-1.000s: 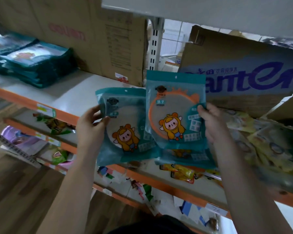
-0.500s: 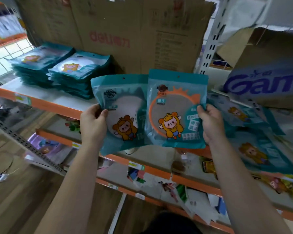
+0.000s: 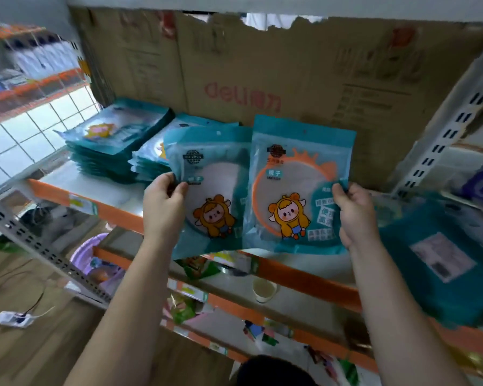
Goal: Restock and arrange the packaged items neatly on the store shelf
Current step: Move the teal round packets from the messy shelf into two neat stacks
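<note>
My left hand grips the left edge of a teal packet printed with a cartoon figure in yellow. My right hand grips the right edge of a second teal packet showing an orange-rimmed mirror; it overlaps the first. Both packets hang upright in front of the white shelf with its orange front lip. Two flat stacks of the same teal packets lie at the shelf's left: a far stack and a nearer stack partly hidden behind the held packets.
A brown "deli" carton fills the back of the shelf. More teal packets lie loose at the right. A slotted upright stands right of the carton. Lower shelves hold mixed goods and a paper cup.
My view and both hands have swung left along the shelf with the two packets. The two stacks, far left a second ago, now sit just behind my left hand.
</note>
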The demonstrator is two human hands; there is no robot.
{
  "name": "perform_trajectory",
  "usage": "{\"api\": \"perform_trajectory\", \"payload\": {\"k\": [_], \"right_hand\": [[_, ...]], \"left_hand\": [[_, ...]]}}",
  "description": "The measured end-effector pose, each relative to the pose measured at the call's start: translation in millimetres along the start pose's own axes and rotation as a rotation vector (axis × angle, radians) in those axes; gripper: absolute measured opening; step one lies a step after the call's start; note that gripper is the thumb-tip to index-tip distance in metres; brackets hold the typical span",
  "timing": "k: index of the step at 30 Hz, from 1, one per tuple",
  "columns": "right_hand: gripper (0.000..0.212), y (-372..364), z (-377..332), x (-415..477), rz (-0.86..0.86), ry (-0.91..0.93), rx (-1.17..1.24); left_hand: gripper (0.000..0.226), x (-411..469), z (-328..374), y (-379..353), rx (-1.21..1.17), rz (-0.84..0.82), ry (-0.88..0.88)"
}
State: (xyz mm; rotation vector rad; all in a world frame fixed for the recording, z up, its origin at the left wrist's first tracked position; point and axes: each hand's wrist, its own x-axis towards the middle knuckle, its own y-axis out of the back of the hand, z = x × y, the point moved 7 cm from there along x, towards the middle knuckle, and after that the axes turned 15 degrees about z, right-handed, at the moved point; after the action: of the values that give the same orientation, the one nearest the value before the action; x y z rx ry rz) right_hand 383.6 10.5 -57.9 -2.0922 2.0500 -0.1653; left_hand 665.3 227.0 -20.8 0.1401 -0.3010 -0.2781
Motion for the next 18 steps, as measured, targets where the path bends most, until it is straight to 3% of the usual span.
{"api": "perform_trajectory", "payload": {"k": [8, 13, 18], "right_hand": [[0.011, -102.8, 8.6, 2.9, -0.030, -0.084, 0.030], [0.010, -153.5, 13.2, -9.2, -0.084, -0.139, 0.028], [0.007, -198.2, 26.5, -18.6, 0.051, -0.132, 0.014]], "left_hand": [[0.014, 107.3, -12.8, 28.5, 0.031, 0.036, -0.069], [0.014, 194.7, -23.7, 47.4, -0.025, 0.030, 0.021], [0.014, 297.3, -45.3, 58.7, 0.064, -0.039, 0.056]]}}
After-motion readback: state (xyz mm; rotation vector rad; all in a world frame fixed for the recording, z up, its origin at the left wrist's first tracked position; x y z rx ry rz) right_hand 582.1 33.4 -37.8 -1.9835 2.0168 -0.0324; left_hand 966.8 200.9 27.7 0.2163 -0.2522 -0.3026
